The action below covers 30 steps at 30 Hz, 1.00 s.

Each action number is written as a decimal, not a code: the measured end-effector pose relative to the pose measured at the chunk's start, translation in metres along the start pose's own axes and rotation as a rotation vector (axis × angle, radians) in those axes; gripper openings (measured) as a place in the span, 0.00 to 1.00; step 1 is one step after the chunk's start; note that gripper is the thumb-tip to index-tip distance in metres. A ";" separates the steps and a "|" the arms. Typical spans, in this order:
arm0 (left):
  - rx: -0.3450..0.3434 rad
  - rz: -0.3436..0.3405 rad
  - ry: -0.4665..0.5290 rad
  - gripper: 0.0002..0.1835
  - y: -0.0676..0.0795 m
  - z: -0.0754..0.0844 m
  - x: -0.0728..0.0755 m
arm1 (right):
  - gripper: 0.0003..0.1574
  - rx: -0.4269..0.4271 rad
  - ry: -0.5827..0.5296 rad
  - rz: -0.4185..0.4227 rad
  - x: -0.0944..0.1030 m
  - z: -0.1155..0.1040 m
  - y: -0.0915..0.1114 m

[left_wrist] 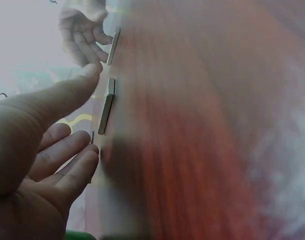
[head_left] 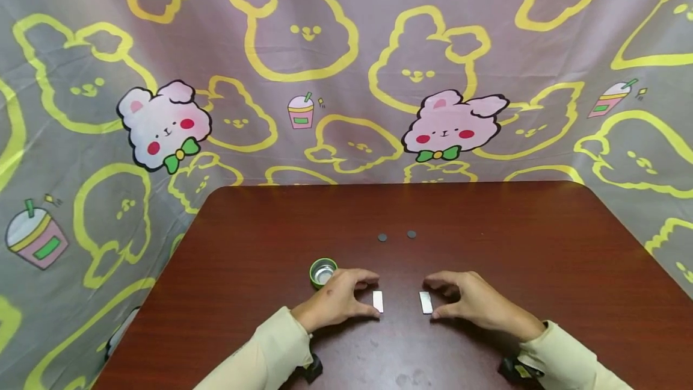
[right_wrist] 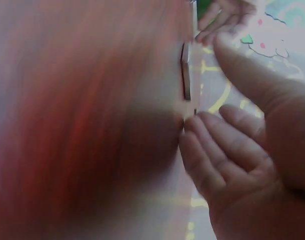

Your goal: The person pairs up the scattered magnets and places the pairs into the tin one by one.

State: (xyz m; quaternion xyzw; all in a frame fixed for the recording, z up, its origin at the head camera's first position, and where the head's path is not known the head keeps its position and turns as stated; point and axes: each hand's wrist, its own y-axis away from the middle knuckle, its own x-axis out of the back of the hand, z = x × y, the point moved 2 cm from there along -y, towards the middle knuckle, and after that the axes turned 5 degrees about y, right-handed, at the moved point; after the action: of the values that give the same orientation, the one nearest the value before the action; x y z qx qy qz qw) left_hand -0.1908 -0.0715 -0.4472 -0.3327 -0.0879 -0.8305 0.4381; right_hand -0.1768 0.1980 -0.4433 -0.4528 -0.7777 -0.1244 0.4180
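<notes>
In the head view, two small flat rectangular pieces with pale, shiny tops lie apart on the table: a left piece (head_left: 378, 301) and a right piece (head_left: 426, 303). My left hand (head_left: 344, 297) curves loosely around the left piece from its outer side, thumb toward the near end and fingers toward the far end. Mirroring it, my right hand (head_left: 476, 303) stands about the right piece. Both wrist views show a gap between thumb and fingers, with the nearer slab (left_wrist: 107, 107) and the other wrist's slab (right_wrist: 186, 75) lying flat, apparently ungripped.
A small round green-rimmed tin (head_left: 323, 272) with a silvery inside stands just behind my left hand. Farther back lie two small dark discs (head_left: 382, 238), (head_left: 412, 234) on the brown table (head_left: 487, 215). A patterned curtain (head_left: 352, 137) hangs beyond the table's far edge.
</notes>
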 end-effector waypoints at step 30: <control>0.010 0.045 -0.021 0.20 -0.014 -0.003 -0.018 | 0.21 -0.013 0.036 0.081 -0.022 -0.001 -0.016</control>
State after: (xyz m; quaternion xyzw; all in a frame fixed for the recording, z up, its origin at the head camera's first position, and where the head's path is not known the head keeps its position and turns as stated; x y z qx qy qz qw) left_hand -0.1960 -0.0524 -0.4593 -0.3413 -0.0891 -0.8164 0.4573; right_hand -0.1840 0.1752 -0.4560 -0.4842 -0.7503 -0.1208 0.4336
